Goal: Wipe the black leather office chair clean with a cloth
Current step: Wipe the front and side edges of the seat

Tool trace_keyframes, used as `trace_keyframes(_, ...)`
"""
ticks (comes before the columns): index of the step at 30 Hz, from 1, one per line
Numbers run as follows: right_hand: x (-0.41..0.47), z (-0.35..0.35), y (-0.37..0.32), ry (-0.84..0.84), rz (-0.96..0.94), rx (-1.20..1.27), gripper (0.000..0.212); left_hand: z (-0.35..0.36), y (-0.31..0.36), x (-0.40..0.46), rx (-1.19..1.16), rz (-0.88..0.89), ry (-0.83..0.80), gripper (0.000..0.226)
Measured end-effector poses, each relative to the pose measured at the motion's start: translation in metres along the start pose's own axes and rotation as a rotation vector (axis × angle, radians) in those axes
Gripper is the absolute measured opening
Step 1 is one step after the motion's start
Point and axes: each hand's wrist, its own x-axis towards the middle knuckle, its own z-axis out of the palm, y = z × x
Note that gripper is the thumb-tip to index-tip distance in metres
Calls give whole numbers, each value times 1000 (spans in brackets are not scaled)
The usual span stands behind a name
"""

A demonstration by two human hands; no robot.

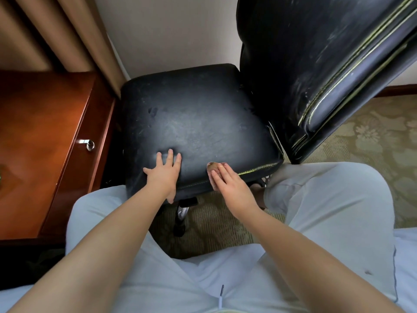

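With the left hand flat on the chair and the right hand pressing the cloth under straight fingers at the near seat edge, the ungripped cloth risked slipping off.

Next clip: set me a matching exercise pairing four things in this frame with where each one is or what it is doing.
Things:
1. left hand
2. right hand
3. cloth
4. wooden desk

Places or states:
A. pressed under straight fingers at the seat's front edge
B. stands beside the chair, drawer handle showing
C. flat on the black seat, fingers spread, holding nothing
D. presses the cloth against the seat

Pairs: 1-C, 2-D, 3-A, 4-B
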Motion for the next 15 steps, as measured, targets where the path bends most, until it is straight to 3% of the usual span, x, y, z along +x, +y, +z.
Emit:
trace_keyframes(7,2,11,-14,-62,-103,-11,76,8,27,4,-23,37,83,136)
trace_keyframes(12,-5,8,6,-14,100,67,79,3,33,7,67,25,112,134)
trace_keyframes(15,0,11,-5,-61,87,112,73,1,36,8,128,24,121,134)
